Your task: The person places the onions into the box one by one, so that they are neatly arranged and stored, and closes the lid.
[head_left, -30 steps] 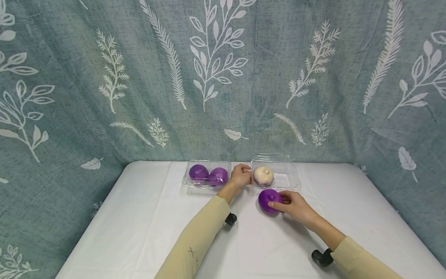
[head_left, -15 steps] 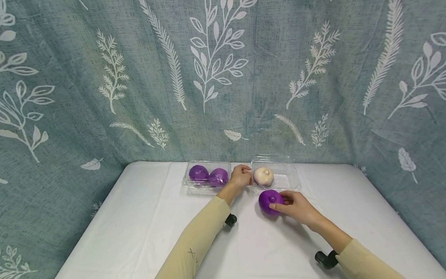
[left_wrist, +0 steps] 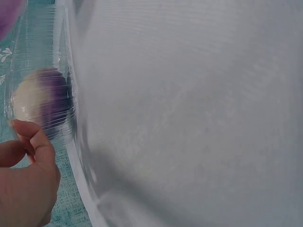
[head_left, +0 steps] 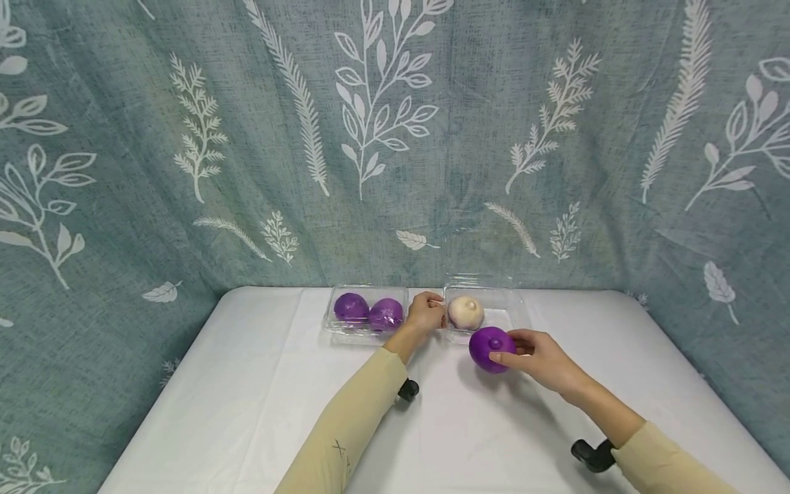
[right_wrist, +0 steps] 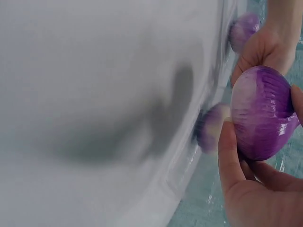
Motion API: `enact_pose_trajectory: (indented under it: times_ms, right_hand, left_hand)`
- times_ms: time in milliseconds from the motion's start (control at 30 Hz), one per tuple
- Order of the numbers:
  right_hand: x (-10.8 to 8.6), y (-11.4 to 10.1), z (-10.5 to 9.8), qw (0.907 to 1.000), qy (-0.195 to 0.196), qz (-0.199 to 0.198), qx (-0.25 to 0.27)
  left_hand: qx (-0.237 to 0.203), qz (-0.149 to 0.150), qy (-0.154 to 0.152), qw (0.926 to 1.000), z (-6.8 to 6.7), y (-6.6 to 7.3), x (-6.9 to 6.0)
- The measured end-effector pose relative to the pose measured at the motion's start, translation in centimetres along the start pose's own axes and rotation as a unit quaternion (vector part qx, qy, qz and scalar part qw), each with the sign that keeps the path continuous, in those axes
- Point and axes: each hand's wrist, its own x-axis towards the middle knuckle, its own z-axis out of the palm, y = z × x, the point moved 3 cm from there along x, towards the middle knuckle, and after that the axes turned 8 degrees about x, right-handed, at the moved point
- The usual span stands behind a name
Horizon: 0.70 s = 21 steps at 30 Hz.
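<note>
A purple onion (head_left: 492,343) is held off the table by my right hand (head_left: 549,360), thumb on the near side and fingers behind. In the right wrist view this onion (right_wrist: 265,113) shows a pale patch on one side. My left hand (head_left: 427,314) is at the left edge of an uncovered clear plastic container (head_left: 507,320), its bent fingers at the rim. A cream-topped onion (head_left: 465,313) sits in that container's left part; the left wrist view shows the onion's (left_wrist: 42,97) purple underside through the ribbed plastic. The held onion hangs just in front of the container.
Left of my left hand stands a second clear container (head_left: 333,322), its lid down, with two purple onions (head_left: 369,312) inside. Both containers are near the back edge of the white table (head_left: 259,384). A leaf-patterned curtain (head_left: 395,171) hangs behind.
My right hand has lifted the purple onion and shifted it slightly right and toward the container. The left hand and both containers have stayed in place.
</note>
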Motion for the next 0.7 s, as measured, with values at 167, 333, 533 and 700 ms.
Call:
enact_pose_trajectory:
  times_ms: [167, 333, 533, 700]
  right_hand:
    - [0.3, -0.4, -1.4, 0.9994, 0.017, -0.014, -0.026]
    - [0.7, -0.8, -2.9, 0.9975, 0.037, -0.022, -0.056]
    - [1.4, -0.7, -3.9, 0.9959, 0.054, -0.021, -0.069]
    - [2.2, -0.3, -4.3, 0.9935, 0.073, -0.039, -0.078]
  left_hand:
    - [-0.008, 0.003, 0.002, 1.0000, 0.1, -0.1, 0.0]
    - [-0.013, 0.004, 0.006, 0.9999, 0.1, -0.1, 0.1]
    - [-0.011, 0.004, 0.003, 0.9999, 0.1, 0.0, 0.0]
    - [-0.013, -0.002, 0.004, 0.9999, 0.2, -0.1, 0.1]
